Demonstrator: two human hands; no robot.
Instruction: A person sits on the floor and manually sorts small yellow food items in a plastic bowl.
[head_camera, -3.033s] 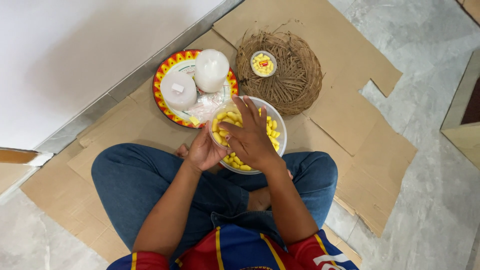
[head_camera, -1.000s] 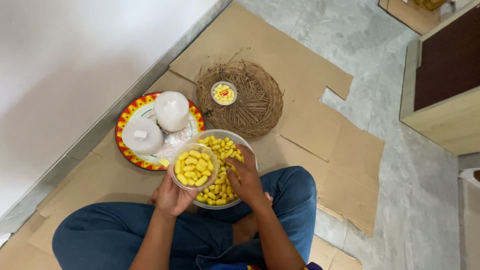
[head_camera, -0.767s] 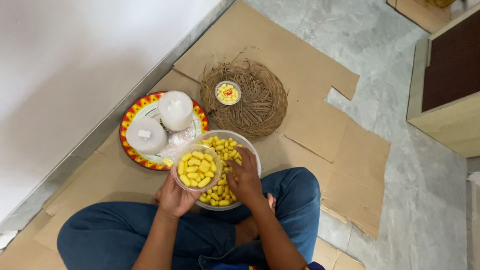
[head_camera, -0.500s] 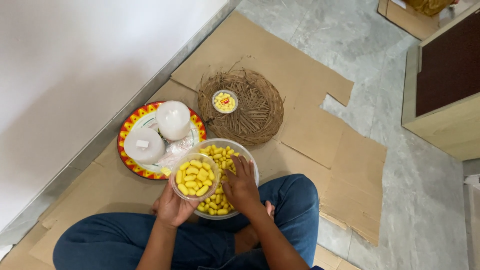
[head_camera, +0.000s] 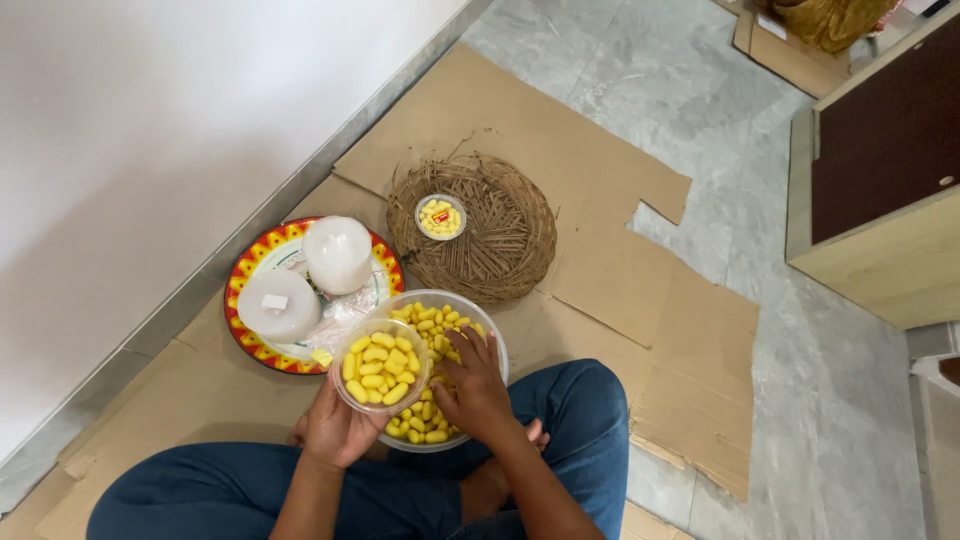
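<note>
Cardboard (head_camera: 620, 270) on floor; left hand (head_camera: 335, 432) cups small tub (head_camera: 382, 365) of yellow pieces; right hand (head_camera: 478, 392) at its 3 o'clock, fingers loosely curled in big bowl (head_camera: 490, 335).

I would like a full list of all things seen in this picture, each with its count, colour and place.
small cup: 1, clear, full of yellow pieces, held over the bowl's left edge
bowl: 1, clear, holds yellow pieces, in front of the person's legs
plate: 1, red and yellow rim, left of the bowl
white tubs: 2, on the plate
woven mat: 1, brown, round, beyond the bowl
small dish: 1, holds yellow pieces, on the mat
cardboard: flattened sheets, brown, on the grey floor
cabinet: 1, pale wood with dark panel, at right
left hand: holds the small cup from below
right hand: in the bowl, on the yellow pieces
</note>
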